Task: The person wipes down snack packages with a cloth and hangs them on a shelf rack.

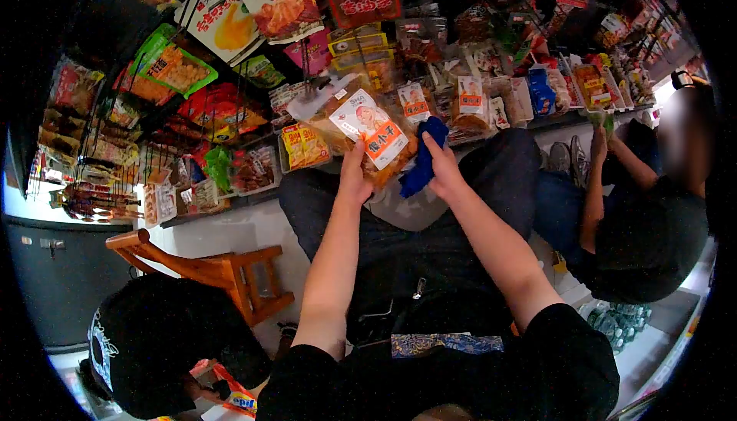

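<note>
A clear snack bag (pixel 370 131) with a white and orange label is held up in front of the shelf, tilted. My left hand (pixel 355 177) grips its lower left edge, thumb on the front. Bunched in my right hand (pixel 445 166) is a dark blue cloth (pixel 422 158), pressed close to the bag's right edge; the fingers behind it are hidden. Just beyond the bag, more packs with the same label (pixel 470 97) stand in trays, beside a tray of yellow packets (pixel 305 145).
Hanging snack bags (pixel 175 64) line the rack above. A wooden chair (pixel 261 283) stands at left. One person in a black cap (pixel 169 344) is at lower left; another person (pixel 649 229) sits at right, holding a packet. Wrapped bottles (pixel 614 323) lie at lower right.
</note>
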A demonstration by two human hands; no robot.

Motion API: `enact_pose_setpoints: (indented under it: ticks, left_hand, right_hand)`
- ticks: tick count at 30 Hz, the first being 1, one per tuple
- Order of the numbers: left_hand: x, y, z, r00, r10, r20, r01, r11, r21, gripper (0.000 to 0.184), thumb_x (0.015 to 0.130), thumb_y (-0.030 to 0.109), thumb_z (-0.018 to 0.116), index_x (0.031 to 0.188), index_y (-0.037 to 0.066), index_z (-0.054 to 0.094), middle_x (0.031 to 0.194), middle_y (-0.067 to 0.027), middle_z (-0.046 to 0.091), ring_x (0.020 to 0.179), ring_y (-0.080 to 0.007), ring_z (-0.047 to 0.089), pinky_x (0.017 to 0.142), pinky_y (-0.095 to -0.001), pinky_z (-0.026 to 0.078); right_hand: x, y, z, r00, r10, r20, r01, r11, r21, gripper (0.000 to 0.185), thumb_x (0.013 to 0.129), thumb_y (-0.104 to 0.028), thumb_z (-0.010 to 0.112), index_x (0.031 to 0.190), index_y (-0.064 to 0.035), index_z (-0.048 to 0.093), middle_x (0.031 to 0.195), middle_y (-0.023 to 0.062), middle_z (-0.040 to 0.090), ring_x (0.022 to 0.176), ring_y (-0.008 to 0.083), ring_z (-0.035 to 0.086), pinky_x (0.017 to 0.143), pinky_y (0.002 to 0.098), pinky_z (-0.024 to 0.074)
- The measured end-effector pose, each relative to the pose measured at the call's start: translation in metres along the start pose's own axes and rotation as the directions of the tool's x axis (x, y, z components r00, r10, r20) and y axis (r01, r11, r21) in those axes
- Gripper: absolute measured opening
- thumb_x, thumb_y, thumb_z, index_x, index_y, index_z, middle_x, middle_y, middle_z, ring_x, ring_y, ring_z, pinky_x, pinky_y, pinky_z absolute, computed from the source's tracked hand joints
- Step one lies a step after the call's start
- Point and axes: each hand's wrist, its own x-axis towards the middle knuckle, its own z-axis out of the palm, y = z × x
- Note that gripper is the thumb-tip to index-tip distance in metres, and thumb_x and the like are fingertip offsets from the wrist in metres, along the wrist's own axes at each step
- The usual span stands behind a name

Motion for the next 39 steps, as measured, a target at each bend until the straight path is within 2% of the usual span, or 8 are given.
enact_pose_setpoints:
  ticks: [7, 13, 20, 24, 28, 31, 34, 39]
  left_hand:
    - [0.008, -0.004, -0.008, 0.987, 0.048, -0.151, -0.021, 0.985, 0.172, 0.046, 0.093, 0.032, 0.053, 0.129, 0.007, 0.038, 0.118, -0.0066, 0.051, 0.107, -0.0182, 0.053, 0.086, -0.0315, 0.045]
    - [-0.001, 0.001, 0.010, 0.958, 0.053, -0.281, 0.015, 0.972, 0.234, 0.052, 0.093, 0.039, 0.051, 0.134, 0.012, 0.033, 0.122, -0.0042, 0.049, 0.111, -0.0208, 0.050, 0.083, -0.0406, 0.048]
    - [-0.011, -0.002, 0.013, 0.991, 0.010, -0.136, -0.002, 0.998, 0.062, 0.053, 0.095, 0.030, 0.047, 0.139, 0.015, 0.021, 0.132, -0.0124, 0.038, 0.119, -0.0278, 0.045, 0.089, -0.0509, 0.044]
    - [-0.004, -0.006, 0.014, 0.981, 0.122, -0.152, -0.121, 0.993, 0.016, 0.049, 0.095, 0.037, 0.041, 0.135, 0.010, 0.032, 0.126, -0.0123, 0.049, 0.111, -0.0311, 0.052, 0.091, -0.0454, 0.045]
    - [-0.009, 0.002, 0.006, 0.988, -0.042, -0.151, 0.037, 0.999, -0.033, 0.059, 0.090, 0.050, 0.039, 0.126, 0.003, 0.047, 0.120, -0.0160, 0.054, 0.106, -0.0313, 0.055, 0.091, -0.0421, 0.045]
    - [-0.007, 0.005, 0.013, 0.969, -0.131, -0.210, 0.106, 0.987, -0.123, 0.058, 0.092, 0.047, 0.035, 0.129, 0.003, 0.042, 0.125, -0.0167, 0.051, 0.109, -0.0321, 0.054, 0.093, -0.0441, 0.044]
    - [-0.017, 0.017, 0.028, 0.986, -0.164, -0.041, 0.144, 0.941, -0.307, 0.055, 0.093, 0.044, 0.035, 0.130, 0.003, 0.041, 0.125, -0.0156, 0.051, 0.111, -0.0317, 0.052, 0.094, -0.0442, 0.044]
    - [-0.010, 0.011, 0.014, 0.984, -0.038, 0.174, 0.102, 0.921, -0.376, 0.051, 0.093, 0.039, 0.036, 0.129, 0.003, 0.042, 0.127, -0.0149, 0.050, 0.113, -0.0310, 0.051, 0.096, -0.0443, 0.042]
  right_hand:
    - [-0.006, 0.000, -0.002, 0.952, -0.301, -0.044, 0.266, 0.894, -0.360, 0.046, 0.086, -0.030, 0.064, 0.120, -0.0025, 0.050, 0.114, 0.0075, 0.057, 0.101, 0.0195, 0.057, 0.084, 0.0326, 0.0465]
    - [-0.010, 0.000, 0.001, 0.907, -0.420, 0.024, 0.369, 0.767, -0.525, 0.050, 0.086, -0.023, 0.063, 0.126, 0.0008, 0.045, 0.111, 0.0108, 0.059, 0.101, 0.0239, 0.057, 0.086, 0.0343, 0.0439]
    - [-0.043, 0.015, -0.007, 0.712, -0.539, 0.450, 0.631, 0.209, -0.747, 0.034, 0.071, -0.003, 0.060, 0.104, 0.0008, 0.051, 0.104, 0.0191, 0.057, 0.098, 0.0378, 0.056, 0.086, 0.0393, 0.0447]
    - [-0.049, 0.018, -0.006, 0.367, -0.328, 0.871, 0.842, -0.281, -0.460, 0.046, 0.062, -0.003, 0.067, 0.105, 0.0010, 0.052, 0.117, 0.0178, 0.051, 0.109, 0.0348, 0.050, 0.091, 0.0410, 0.0445]
    - [-0.058, 0.031, 0.003, 0.355, -0.176, 0.918, 0.907, -0.174, -0.384, 0.047, 0.066, -0.002, 0.066, 0.111, 0.0000, 0.051, 0.109, 0.0167, 0.054, 0.102, 0.0351, 0.053, 0.087, 0.0391, 0.0449]
    - [-0.066, 0.035, 0.002, 0.727, -0.183, 0.662, 0.686, 0.144, -0.713, 0.057, 0.066, -0.006, 0.069, 0.118, 0.0002, 0.046, 0.115, 0.0184, 0.052, 0.108, 0.0350, 0.051, 0.093, 0.0398, 0.0425]
    - [-0.064, 0.024, 0.004, 0.839, -0.343, 0.422, 0.535, 0.380, -0.755, 0.058, 0.072, -0.005, 0.066, 0.123, 0.0009, 0.041, 0.111, 0.0182, 0.055, 0.104, 0.0326, 0.055, 0.093, 0.0373, 0.0412]
    - [-0.055, -0.015, 0.011, 0.698, -0.672, 0.248, 0.654, 0.457, -0.603, 0.038, 0.082, -0.004, 0.057, 0.118, 0.0026, 0.046, 0.110, 0.0137, 0.057, 0.101, 0.0235, 0.055, 0.091, 0.0341, 0.0411]
